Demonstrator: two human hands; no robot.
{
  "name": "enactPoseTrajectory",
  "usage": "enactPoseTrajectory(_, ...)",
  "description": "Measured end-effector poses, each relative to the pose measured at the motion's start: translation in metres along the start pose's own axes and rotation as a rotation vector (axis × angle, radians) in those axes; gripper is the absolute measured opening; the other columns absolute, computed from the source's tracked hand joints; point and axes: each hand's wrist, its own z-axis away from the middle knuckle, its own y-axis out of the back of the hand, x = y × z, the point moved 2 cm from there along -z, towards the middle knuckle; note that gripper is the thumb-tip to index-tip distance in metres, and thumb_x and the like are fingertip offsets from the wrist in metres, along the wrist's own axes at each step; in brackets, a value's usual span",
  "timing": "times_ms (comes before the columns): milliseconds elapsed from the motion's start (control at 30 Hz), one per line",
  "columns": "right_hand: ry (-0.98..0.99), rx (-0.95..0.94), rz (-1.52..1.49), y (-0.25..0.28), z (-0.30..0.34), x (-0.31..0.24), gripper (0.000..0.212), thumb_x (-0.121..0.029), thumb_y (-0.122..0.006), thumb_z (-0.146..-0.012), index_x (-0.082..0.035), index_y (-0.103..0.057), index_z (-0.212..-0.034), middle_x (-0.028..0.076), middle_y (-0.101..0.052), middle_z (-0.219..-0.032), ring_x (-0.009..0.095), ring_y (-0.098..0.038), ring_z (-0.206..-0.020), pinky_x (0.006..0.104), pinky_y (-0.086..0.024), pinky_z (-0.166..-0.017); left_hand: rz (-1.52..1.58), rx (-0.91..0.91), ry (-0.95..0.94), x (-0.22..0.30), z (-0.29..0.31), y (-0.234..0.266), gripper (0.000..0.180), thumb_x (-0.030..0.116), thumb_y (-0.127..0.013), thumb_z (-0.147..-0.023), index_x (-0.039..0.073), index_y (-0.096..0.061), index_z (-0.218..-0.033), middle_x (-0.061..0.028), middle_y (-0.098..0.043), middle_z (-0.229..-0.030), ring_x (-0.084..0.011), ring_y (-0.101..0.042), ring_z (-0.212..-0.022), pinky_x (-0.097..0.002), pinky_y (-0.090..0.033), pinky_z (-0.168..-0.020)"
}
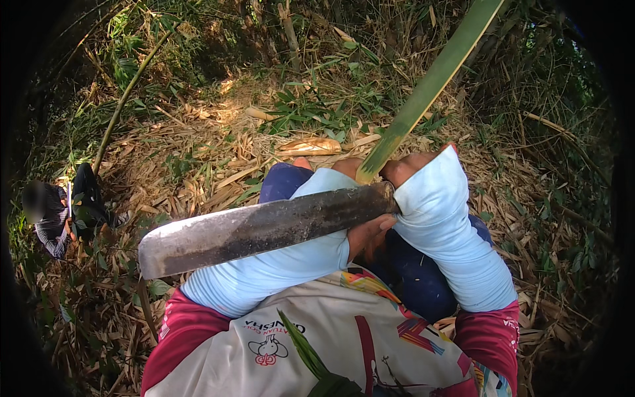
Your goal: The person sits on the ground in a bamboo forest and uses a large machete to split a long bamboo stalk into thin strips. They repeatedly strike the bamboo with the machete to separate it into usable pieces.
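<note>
A long-bladed machete lies across the middle, its broad, worn blade pointing left. My right hand is closed at its handle end, and the handle itself is hidden. A green bamboo strip slants from the upper right down to the blade's base between my hands. Behind the blade, my left hand is partly covered; its bent fingers show below the blade and seem closed around the strip's lower end. Light blue sleeves cover both my forearms. The blade passes over my left wrist.
Dry bamboo leaves and husks litter the ground. A pale cut bamboo piece lies ahead. At the far left another person sits low, holding a pale, narrow piece. A slim bamboo pole leans beside them. Undergrowth lines the right.
</note>
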Motion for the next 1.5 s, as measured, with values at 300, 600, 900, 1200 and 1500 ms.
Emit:
enactPoseTrajectory(300,-0.010,0.012,0.043,-0.001,0.001,0.001,0.017,-0.026,-0.069,-0.068,-0.017,-0.059,-0.079,0.000,-0.053,-0.065,0.023,-0.058,-0.059,0.0463,-0.036,-0.071,-0.098,0.004,0.064,0.007,-0.003,0.001,0.056,0.020,-0.077,-0.085,-0.005,-0.045,-0.123,-0.0098,-0.065,-0.093,-0.0159,-0.064,-0.084,-0.0278,-0.050,-0.075)
enactPoseTrajectory(600,-0.018,0.072,0.028,-0.001,0.001,0.000,0.022,-0.034,-0.070,-0.071,-0.016,-0.062,-0.081,0.000,-0.055,-0.066,0.022,-0.060,-0.062,0.0455,-0.035,-0.070,-0.207,0.055,-0.038,-0.014,-0.002,0.003,0.049,0.024,-0.076,-0.086,-0.003,-0.051,-0.118,-0.0102,-0.065,-0.090,-0.0184,-0.064,-0.083,-0.0313,-0.050,-0.073)
enactPoseTrajectory(900,-0.097,0.109,0.008,0.002,-0.004,-0.003,0.025,-0.032,-0.070,-0.070,-0.016,-0.065,-0.088,0.002,-0.059,-0.072,0.022,-0.063,-0.069,0.0454,-0.038,-0.071,-0.221,0.130,-0.054,-0.011,-0.006,0.003,0.044,0.023,-0.075,-0.085,0.000,-0.054,-0.117,-0.0119,-0.064,-0.093,-0.0208,-0.063,-0.086,-0.0337,-0.050,-0.076)
enactPoseTrajectory(1200,-0.061,0.045,-0.048,0.001,-0.007,-0.004,0.026,-0.030,-0.068,-0.070,-0.016,-0.065,-0.091,0.003,-0.058,-0.067,0.023,-0.062,-0.065,0.0428,-0.040,-0.064,0.005,0.048,0.092,-0.004,-0.007,0.008,0.050,0.019,-0.073,-0.087,0.000,-0.047,-0.125,-0.0098,-0.063,-0.100,-0.0157,-0.059,-0.097,-0.0312,-0.047,-0.084)
enactPoseTrajectory(1500,-0.006,0.023,-0.025,-0.005,-0.006,-0.003,0.020,-0.027,-0.063,-0.075,-0.013,-0.064,-0.090,0.003,-0.057,-0.063,0.024,-0.061,-0.058,0.0424,-0.042,-0.058,0.152,0.045,0.147,-0.001,-0.004,0.007,0.059,0.018,-0.073,-0.087,-0.001,-0.040,-0.132,-0.0083,-0.063,-0.104,-0.0135,-0.058,-0.100,-0.0291,-0.046,-0.088)
